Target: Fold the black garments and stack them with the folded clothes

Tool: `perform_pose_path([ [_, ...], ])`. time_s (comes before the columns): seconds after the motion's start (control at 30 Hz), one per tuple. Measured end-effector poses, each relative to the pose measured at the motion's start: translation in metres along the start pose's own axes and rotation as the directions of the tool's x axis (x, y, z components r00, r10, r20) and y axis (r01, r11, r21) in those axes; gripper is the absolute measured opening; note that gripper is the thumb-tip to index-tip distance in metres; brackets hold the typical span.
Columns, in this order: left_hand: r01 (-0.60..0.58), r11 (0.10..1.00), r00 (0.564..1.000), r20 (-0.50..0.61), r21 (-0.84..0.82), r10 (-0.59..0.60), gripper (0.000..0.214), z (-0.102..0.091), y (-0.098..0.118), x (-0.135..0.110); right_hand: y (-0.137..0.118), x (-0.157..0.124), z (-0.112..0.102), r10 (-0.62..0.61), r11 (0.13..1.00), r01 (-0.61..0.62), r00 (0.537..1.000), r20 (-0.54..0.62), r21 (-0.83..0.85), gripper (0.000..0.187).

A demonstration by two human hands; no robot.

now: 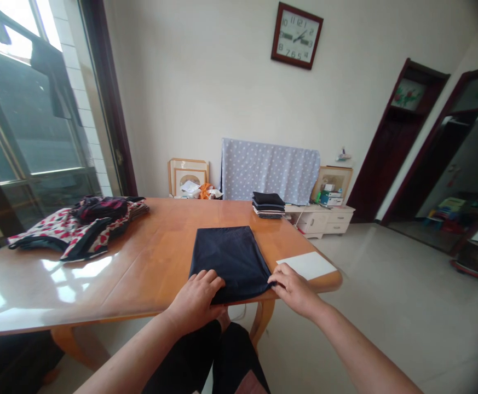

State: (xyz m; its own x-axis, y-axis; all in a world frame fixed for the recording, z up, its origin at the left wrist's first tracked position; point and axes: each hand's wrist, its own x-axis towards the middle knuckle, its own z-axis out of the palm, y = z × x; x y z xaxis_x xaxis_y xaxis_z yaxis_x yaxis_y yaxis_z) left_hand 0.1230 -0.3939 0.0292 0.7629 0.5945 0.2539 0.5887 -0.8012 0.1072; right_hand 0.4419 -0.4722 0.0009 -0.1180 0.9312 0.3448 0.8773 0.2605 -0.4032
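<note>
A folded dark navy cloth lies flat on the wooden worktop, its lower end overhanging the near edge slightly at lower centre of the frame. Both hands are at that end, and neither is lifting it. The left hand rests on the cloth's near left corner, its grip flat and pressing down, with the fingers close together and no pinch. The right hand reaches the right corner from the side, its grip lightly curled; whether it pinches the fabric or only touches it, I cannot tell. A white card lies just beyond the right hand. Farther up the worktop sits a stack of folded dark clothes, and at left lies a heart-patterned garment. No brand or label can be read on any of these; only the numerals on the wall clock, upper centre, are legible.
</note>
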Motion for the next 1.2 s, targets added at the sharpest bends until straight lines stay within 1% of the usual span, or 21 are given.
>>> perform_pose_path([
  [0.07, 0.005, 1.000, 1.000, -0.004, -0.001, -0.005, 0.036, 0.000, 0.001, 0.000, 0.000, 0.004, 0.002, -0.004, 1.000, 0.005, 0.999, -0.036, 0.027, 0.021],
  [0.13, 0.010, 1.000, 1.000, -0.010, -0.002, -0.010, 0.034, -0.001, 0.002, 0.000, 0.002, 0.009, 0.005, 0.003, 0.996, 0.003, 0.998, -0.058, 0.095, 0.020],
  [0.27, 0.016, 1.000, 1.000, -0.012, 0.005, -0.016, 0.032, -0.003, 0.004, -0.002, 0.008, 0.016, 0.010, 0.048, 0.972, -0.031, 0.997, -0.066, 0.231, 0.020],
  [0.4, 0.038, 0.999, 0.999, -0.023, 0.036, -0.037, 0.033, -0.004, 0.008, 0.000, 0.008, 0.018, 0.012, 0.085, 0.959, -0.060, 0.993, -0.077, 0.276, 0.018],
  [0.5, 0.053, 0.994, 0.998, -0.030, 0.093, -0.050, 0.034, -0.006, 0.016, 0.007, 0.003, 0.019, 0.011, 0.094, 0.953, -0.069, 0.993, -0.071, 0.296, 0.018],
  [0.6, 0.046, 0.986, 0.999, -0.004, 0.157, -0.046, 0.037, -0.009, 0.026, 0.018, 0.001, 0.021, 0.011, 0.125, 0.940, -0.097, 0.990, -0.065, 0.327, 0.017],
  [0.67, 0.036, 0.982, 0.999, 0.016, 0.187, -0.040, 0.034, -0.009, 0.032, 0.025, 0.003, 0.021, 0.012, 0.120, 0.939, -0.091, 0.990, -0.069, 0.331, 0.014],
  [0.77, 0.002, 0.981, 0.999, 0.032, 0.195, -0.009, 0.024, -0.005, 0.038, 0.030, 0.005, 0.018, 0.012, 0.080, 0.955, -0.059, 0.995, -0.061, 0.290, 0.011],
  [0.87, -0.021, 0.982, 0.999, 0.043, 0.186, 0.013, 0.018, 0.003, 0.038, 0.032, -0.001, 0.013, 0.008, 0.074, 0.986, -0.060, 0.994, -0.084, 0.158, 0.016],
  [0.93, -0.022, 0.982, 0.999, 0.035, 0.186, 0.016, 0.019, 0.006, 0.037, 0.032, -0.012, 0.009, 0.004, 0.040, 0.999, -0.036, 0.993, -0.108, 0.040, 0.027],
  [1.03, -0.020, 0.983, 1.000, 0.018, 0.184, 0.017, 0.018, 0.007, 0.035, 0.032, -0.035, 0.008, 0.003, -0.053, 0.996, 0.047, 0.995, -0.079, -0.078, 0.043],
  [1.13, -0.018, 0.985, 1.000, 0.026, 0.174, 0.013, 0.017, 0.006, 0.035, 0.033, -0.058, 0.011, 0.013, -0.112, 0.987, 0.103, 0.992, -0.066, -0.127, 0.046],
  [1.2, -0.007, 0.986, 1.000, 0.025, 0.167, 0.003, 0.018, 0.005, 0.036, 0.033, -0.070, 0.016, 0.025, -0.128, 0.982, 0.115, 0.989, -0.077, -0.148, 0.044],
])
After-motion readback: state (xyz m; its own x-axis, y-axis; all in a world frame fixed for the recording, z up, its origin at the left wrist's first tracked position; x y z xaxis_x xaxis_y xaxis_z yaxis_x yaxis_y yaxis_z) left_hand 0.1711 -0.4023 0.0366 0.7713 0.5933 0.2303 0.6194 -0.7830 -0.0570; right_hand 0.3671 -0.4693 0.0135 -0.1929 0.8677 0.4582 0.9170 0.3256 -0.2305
